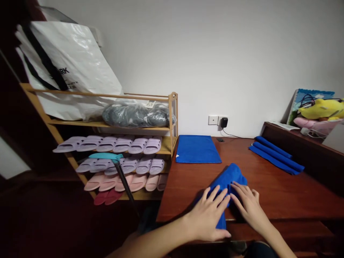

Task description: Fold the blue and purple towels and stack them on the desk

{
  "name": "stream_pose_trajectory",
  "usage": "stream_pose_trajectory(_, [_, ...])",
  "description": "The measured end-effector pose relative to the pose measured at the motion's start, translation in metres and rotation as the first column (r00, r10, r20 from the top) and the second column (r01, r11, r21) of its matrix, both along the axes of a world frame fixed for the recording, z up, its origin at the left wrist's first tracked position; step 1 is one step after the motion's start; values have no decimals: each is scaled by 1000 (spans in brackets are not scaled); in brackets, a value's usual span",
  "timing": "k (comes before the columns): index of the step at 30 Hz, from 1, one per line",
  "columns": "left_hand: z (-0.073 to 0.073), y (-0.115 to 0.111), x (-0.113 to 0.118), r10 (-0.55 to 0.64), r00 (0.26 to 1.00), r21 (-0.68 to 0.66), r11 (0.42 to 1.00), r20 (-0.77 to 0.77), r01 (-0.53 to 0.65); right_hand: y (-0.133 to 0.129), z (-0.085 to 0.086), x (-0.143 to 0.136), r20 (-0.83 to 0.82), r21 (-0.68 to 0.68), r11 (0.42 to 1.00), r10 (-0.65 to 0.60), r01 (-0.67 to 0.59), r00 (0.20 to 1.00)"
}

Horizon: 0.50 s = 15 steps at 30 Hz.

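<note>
A crumpled blue cloth point(230, 175) lies at the front edge of the wooden desk, part of it hanging toward the edge. My left hand point(208, 213) rests on its left part with fingers spread and thumb apart. On the cloth's right side, my right hand point(248, 202) touches it with its fingertips, fingers apart. Behind them, a flat blue cloth point(198, 148) lies at the desk's back left, with a small white tag at its corner. Several folded or rolled blue cloths point(276, 154) lie side by side at the back right.
Left of the desk point(185, 200) stands a wooden rack point(173, 143) with slippers, a white bag point(72, 64) and a plastic-wrapped bundle point(139, 114). A teal-topped pole point(125, 179) leans before it. A black plug point(224, 122) trails a cable; a yellow plush point(321, 108) sits right.
</note>
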State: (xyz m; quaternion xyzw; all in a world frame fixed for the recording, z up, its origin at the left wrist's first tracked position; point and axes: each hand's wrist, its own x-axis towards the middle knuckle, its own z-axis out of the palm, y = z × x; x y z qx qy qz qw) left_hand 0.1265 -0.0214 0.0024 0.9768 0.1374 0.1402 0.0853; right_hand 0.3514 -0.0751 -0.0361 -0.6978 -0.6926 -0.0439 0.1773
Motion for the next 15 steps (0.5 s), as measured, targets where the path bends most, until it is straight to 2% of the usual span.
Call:
stream_pose_trajectory(3, [-9,0,-12,77,996,-8,997,-35,-77,-2,2,8,34,-71,993,94,-91,995])
stream_pose_trajectory(7, [-8,6,-45,92,994,-31,995,-67,-95,-18,-1,10,20,-108,980,173,-170,985])
stream_pose_trajectory(10, [-8,8,-72,134,989,-69,988,-61,-139,-34,-10,2,66,-52,973,229,-225,971])
stream_pose_trajectory(15, [-13,11,-101,358,933,-217,909,-34,-357,-44,-32,-12,223,116,936,303,-334,927])
